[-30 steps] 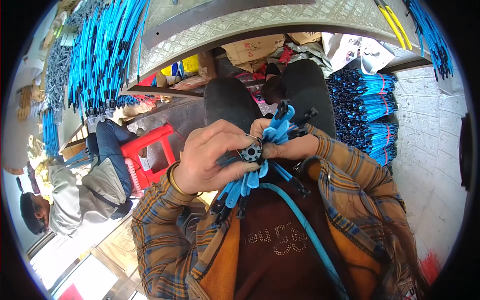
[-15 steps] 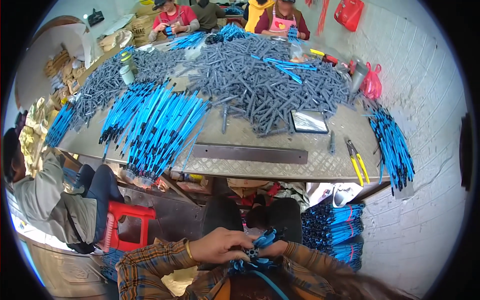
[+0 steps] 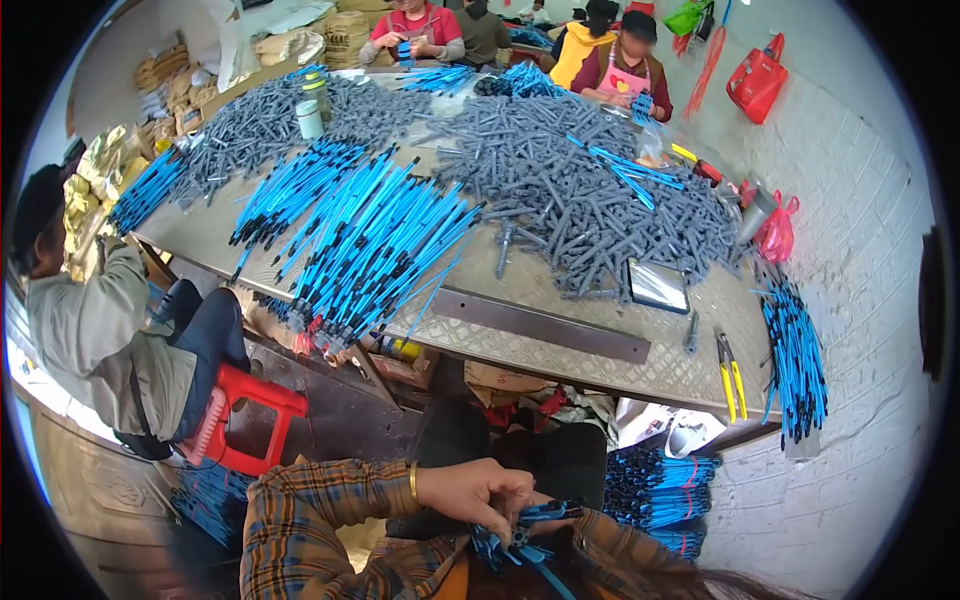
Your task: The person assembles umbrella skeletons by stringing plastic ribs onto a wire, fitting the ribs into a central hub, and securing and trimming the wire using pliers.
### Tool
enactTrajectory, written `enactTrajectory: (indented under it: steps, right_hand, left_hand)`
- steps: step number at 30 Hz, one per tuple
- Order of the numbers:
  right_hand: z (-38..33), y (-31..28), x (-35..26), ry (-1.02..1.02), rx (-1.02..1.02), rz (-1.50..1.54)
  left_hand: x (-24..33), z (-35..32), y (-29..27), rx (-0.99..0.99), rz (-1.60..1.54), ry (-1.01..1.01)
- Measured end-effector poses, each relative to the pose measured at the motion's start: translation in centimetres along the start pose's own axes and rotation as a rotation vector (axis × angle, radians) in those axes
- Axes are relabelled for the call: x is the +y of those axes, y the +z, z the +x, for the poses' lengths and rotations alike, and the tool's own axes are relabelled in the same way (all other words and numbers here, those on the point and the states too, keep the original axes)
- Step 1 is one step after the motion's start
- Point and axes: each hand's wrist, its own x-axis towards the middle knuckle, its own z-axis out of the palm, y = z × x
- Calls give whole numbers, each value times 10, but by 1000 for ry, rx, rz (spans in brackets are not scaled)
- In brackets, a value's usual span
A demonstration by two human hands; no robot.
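Note:
Low in front of my body I hold a cluster of blue strips with black ends around a grey toothed hub [image 3: 519, 537]. My left hand [image 3: 478, 490], with a gold bangle at its wrist, bends over the cluster from the left. Its thumb and forefinger close at the strips beside the hub. Of my right hand [image 3: 541, 497] only a little skin shows behind the blue strips; its fingers are hidden. A longer blue strip [image 3: 553, 580] hangs from the cluster toward my lap.
The table bears a heap of grey plastic parts [image 3: 590, 200], blue rods [image 3: 385, 250], a dark metal bar [image 3: 540, 325], a phone [image 3: 658, 285] and yellow-handled pliers [image 3: 730, 375]. Tied blue bundles [image 3: 660, 485] lie below at right. A person sits on a red stool [image 3: 255, 415] at left; others work across.
My view has turned left, so the table appears tilted and shifted right. My left hand's fingers have lifted and bent more over the cluster. Less of my right hand shows.

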Motion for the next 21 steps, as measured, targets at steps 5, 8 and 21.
enactTrajectory:
  steps: [5,8,21]
  right_hand:
    - [4,-2,23,-10,79,-69]
    - [3,-3,29,-21,158,-119]
    - [-15,-4,36,-97,436,-297]
  left_hand:
    - [9,0,-4,59,-4,-176]
    - [14,6,-10,83,212,-142]
    - [-3,15,-36,527,-51,-110]
